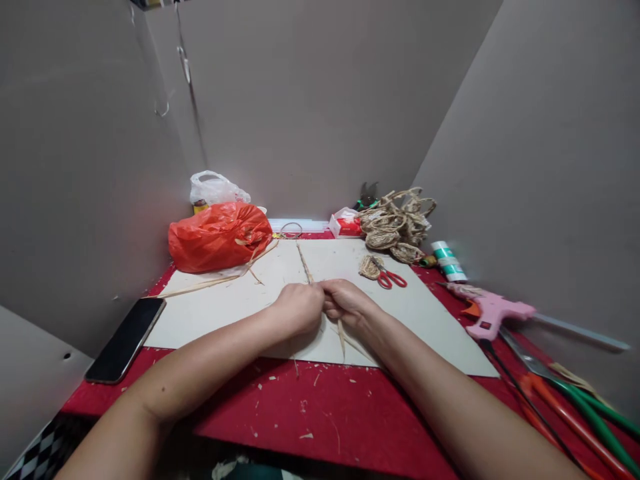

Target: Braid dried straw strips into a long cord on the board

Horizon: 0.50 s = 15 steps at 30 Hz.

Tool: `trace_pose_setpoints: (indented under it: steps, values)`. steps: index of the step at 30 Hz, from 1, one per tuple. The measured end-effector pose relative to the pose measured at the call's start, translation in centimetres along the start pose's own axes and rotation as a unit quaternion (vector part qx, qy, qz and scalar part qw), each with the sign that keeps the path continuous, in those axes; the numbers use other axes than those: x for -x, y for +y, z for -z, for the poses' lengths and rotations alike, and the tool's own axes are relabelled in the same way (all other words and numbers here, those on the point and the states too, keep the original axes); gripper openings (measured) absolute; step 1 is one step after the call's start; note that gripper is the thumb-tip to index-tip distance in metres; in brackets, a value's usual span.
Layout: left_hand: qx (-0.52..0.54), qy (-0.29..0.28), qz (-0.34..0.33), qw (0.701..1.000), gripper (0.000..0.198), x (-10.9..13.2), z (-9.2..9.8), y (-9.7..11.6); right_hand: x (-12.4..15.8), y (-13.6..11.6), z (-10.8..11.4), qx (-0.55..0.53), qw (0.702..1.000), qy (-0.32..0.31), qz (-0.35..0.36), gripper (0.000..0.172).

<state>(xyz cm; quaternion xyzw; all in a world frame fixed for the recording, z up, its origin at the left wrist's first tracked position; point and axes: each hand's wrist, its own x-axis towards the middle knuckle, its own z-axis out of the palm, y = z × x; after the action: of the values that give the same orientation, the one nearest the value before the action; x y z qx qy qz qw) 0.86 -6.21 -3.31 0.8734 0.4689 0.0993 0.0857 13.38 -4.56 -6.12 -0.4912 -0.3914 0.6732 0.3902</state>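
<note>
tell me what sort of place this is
Probably a small handicraft workstation, judging by the pink hot glue gun, the red-handled scissors and the heap of coiled straw-coloured cord.

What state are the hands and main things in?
Left hand, shut on the fibre strand
Right hand, pinching it
Fibre strand, stretched fairly straight past the hands
Smartphone, face up, screen dark
Glue gun, on its side, glue stick in its back
Orange-red plastic bag, crumpled, bulging
Red-handled scissors, lying down, blade opening unclear
Braided cord, coiled, heaped
</note>
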Motion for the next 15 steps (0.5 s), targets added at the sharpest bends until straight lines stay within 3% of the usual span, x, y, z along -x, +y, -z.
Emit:
trace_pose_setpoints:
  steps: [3, 6, 9, 11, 13, 15]
  values:
    - [-0.015, -0.055, -0.061, 0.997, 0.009, 1.5, 0.7, 0.5, 0.1, -0.1, 0.1, -0.001, 1.0, -0.016, -0.017, 0.022]
    - [-0.009, -0.112, -0.089, 0.99, 0.022, 1.9, 2.8, -1.0, 0.4, -0.5, 0.0, -0.007, 0.999, -0.02, -0.024, 0.017]
    - [-0.026, -0.01, 0.034, 0.999, 0.026, 0.2, 5.2, -5.0, 0.7, -0.9, -0.1, -0.01, 1.0, -0.011, -0.024, 0.015]
    - [-0.082, 0.069, 0.147, 0.983, 0.027, -1.6, 6.2, -8.3, 0.8, -1.0, -0.1, -0.008, 1.0, -0.006, -0.025, 0.014]
    - [-0.091, 0.097, 0.237, 0.962, 0.028, -3.1, 6.2, -11.4, 0.8, -1.1, -0.1, -0.006, 1.0, -0.004, -0.026, 0.013]
    - [-0.042, 0.093, 0.266, 0.959, 0.023, -4.0, 5.7, -13.5, 0.8, -1.2, -0.1, -0.004, 1.0, -0.003, -0.028, 0.012]
